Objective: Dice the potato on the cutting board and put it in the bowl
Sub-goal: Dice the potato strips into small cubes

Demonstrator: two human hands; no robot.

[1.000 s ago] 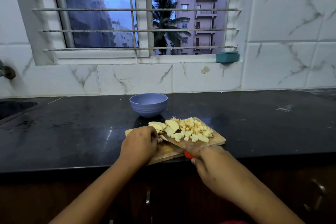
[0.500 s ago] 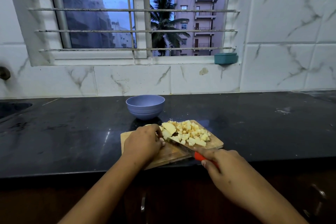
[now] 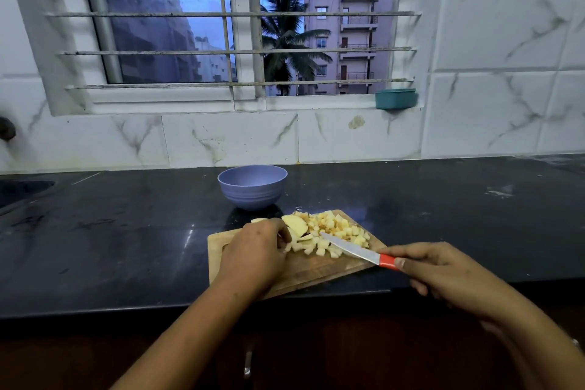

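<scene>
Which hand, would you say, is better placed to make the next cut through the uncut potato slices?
Right, probably: the right hand grips the knife; the left hand holds the potato slices.

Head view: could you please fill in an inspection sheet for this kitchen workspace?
Surface: black countertop, smudged; wooden cutting board at its front edge.
Job's things: diced potato piled on the board's right; uncut potato slices left of it; purple bowl behind the board, no potato visible inside.
Clutter: nothing seen.
Grippers: left hand holds the slices; right hand grips the red-handled knife, blade over the dice.
Cables: nothing seen.
Surroundings: marbled wall tiles, barred window, teal container on the sill.
</scene>
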